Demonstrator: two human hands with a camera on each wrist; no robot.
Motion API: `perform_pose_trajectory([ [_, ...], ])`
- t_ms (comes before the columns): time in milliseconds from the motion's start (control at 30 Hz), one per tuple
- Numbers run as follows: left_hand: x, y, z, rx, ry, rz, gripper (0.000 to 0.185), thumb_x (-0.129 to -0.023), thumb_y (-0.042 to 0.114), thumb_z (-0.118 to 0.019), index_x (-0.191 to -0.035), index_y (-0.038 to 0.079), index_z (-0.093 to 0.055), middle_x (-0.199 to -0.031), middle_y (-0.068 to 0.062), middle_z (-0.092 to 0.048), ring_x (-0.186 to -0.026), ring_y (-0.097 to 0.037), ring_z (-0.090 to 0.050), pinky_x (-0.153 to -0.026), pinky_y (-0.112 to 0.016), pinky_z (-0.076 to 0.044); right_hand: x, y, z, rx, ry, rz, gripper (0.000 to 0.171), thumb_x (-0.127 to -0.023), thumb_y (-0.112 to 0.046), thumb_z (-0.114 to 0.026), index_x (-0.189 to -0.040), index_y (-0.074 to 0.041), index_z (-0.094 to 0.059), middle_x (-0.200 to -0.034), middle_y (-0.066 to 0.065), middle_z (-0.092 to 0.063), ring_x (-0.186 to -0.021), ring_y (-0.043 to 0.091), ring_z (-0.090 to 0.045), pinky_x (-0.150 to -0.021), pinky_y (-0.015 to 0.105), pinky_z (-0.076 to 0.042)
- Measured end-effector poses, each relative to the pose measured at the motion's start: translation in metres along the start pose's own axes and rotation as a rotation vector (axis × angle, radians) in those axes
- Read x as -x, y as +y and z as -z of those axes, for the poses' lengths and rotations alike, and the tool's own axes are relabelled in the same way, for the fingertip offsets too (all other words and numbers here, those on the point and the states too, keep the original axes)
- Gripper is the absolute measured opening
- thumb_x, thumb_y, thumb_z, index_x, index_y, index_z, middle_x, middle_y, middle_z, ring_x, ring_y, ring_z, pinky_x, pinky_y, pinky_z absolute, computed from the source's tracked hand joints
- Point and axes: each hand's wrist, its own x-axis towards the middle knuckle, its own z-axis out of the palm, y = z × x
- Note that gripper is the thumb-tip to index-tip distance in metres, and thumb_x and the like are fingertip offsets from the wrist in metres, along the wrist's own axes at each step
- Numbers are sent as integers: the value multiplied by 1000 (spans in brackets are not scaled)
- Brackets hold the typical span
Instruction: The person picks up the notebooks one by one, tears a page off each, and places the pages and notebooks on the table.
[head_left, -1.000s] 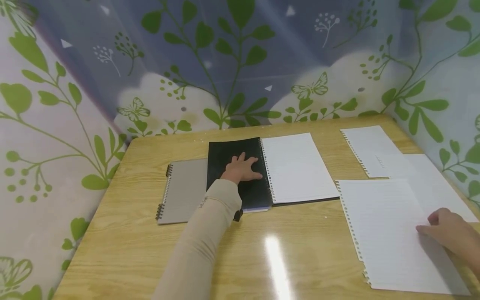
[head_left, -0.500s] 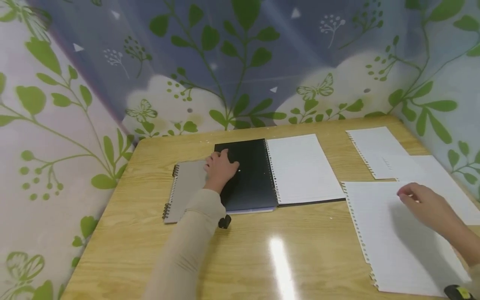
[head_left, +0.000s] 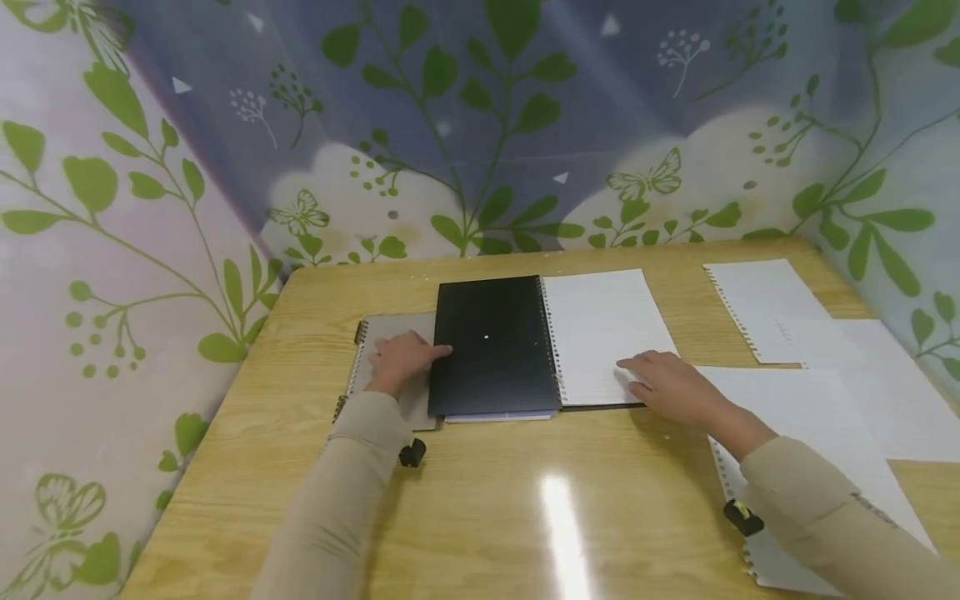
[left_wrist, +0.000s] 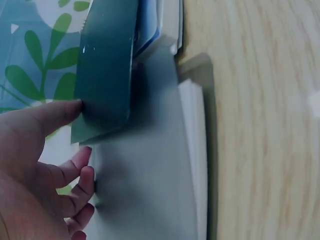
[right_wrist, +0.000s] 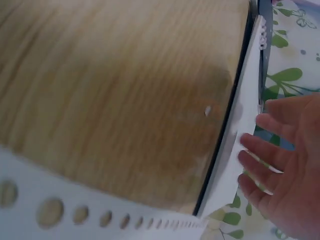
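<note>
A spiral notebook lies spread on the wooden table, its black cover (head_left: 495, 354) at left and its white lined page (head_left: 600, 312) at right. Partly beneath the cover is a grey spiral notebook (head_left: 417, 407). My left hand (head_left: 401, 362) is over the grey notebook, its thumb at the black cover's left edge; in the left wrist view the thumb tip touches that cover (left_wrist: 106, 65) and the fingers are loosely bent. My right hand (head_left: 671, 392) hovers at the lower right of the white page. Its fingers look extended and hold nothing in the right wrist view.
A loose lined sheet (head_left: 780, 400) with punched holes lies under the right forearm. Two more sheets, a smaller one (head_left: 761, 292) and another (head_left: 888, 383), lie farther right. A bluish-white edge (head_left: 498, 416) shows below the black cover. Patterned walls (head_left: 480, 108) border the table (head_left: 480, 517).
My left hand has slid left from the black cover to its edge above the grey notebook. My right hand has moved left from the loose sheet to the notebook's white page.
</note>
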Motion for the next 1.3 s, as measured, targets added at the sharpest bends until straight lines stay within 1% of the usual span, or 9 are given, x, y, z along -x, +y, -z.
perform_pose_trajectory([
  [233,2,6,-9,74,13,9,40,-83,47,-59,-83,7,-61,-100,-15,-59,-121,-43,-31,-102,-60,-18,0,-4,-4,77,40,-11,30,-87,-8,-54,-115,-5,-62,-102,13,-57,-91,29,-52,-79,45,-45],
  [367,0,7,-7,133,36,19,38,-84,46,-58,-88,9,-57,-100,-12,-58,-124,-43,-30,-102,-59,-16,-3,-6,-2,103,49,15,27,-87,-8,-54,-112,-5,-63,-99,13,-57,-86,27,-51,-77,43,-44],
  [600,9,30,19,356,85,-54,40,-84,44,-58,-103,9,-51,-104,-8,-55,-103,-28,-48,-100,-50,-25,-16,-11,8,-54,6,1,30,-94,-15,-47,-117,1,-59,-111,21,-58,-100,36,-56,-85,49,-46],
  [733,30,54,32,645,-40,-198,54,-86,35,-58,-130,9,-42,-132,-10,-46,-121,-25,-44,-107,-44,-28,-33,-24,24,-221,11,-7,40,-99,-25,-39,-122,4,-53,-118,23,-58,-109,38,-55,-90,50,-44],
  [833,53,73,34,744,-198,-297,72,-86,31,-58,-146,15,-21,-150,-8,-27,-138,-23,-27,-111,-44,-26,-47,-39,42,-397,-35,-43,57,-100,-42,-27,-129,3,-46,-124,24,-55,-113,38,-54,-93,49,-43],
  [967,76,92,27,720,-336,-421,83,-85,36,-59,-149,27,-7,-155,-1,-15,-142,-20,-16,-112,-45,-22,-64,-59,68,-652,-122,-110,76,-95,-59,-16,-140,1,-30,-135,25,-46,-120,38,-49,-98,50,-40],
  [1067,85,104,18,663,-423,-529,84,-86,46,-57,-148,34,-1,-156,4,-7,-143,-19,-10,-112,-49,-20,-75,-74,86,-743,-136,-127,83,-91,-65,-19,-146,-3,-20,-139,25,-41,-122,37,-48,-99,50,-40],
  [1167,89,116,8,510,-453,-662,90,-86,54,-53,-147,31,9,-155,7,7,-144,-18,0,-114,-49,-14,-82,-85,100,-711,-101,-176,85,-89,-66,-28,-147,-7,-15,-142,24,-37,-119,36,-51,-96,48,-44],
  [1300,87,132,-11,272,-329,-795,100,-83,55,-56,-145,24,15,-153,8,16,-143,-16,3,-112,-55,-9,-88,-89,111,-521,-31,-253,71,-94,-49,-39,-147,-7,-17,-146,22,-30,-116,37,-52,-88,44,-49],
])
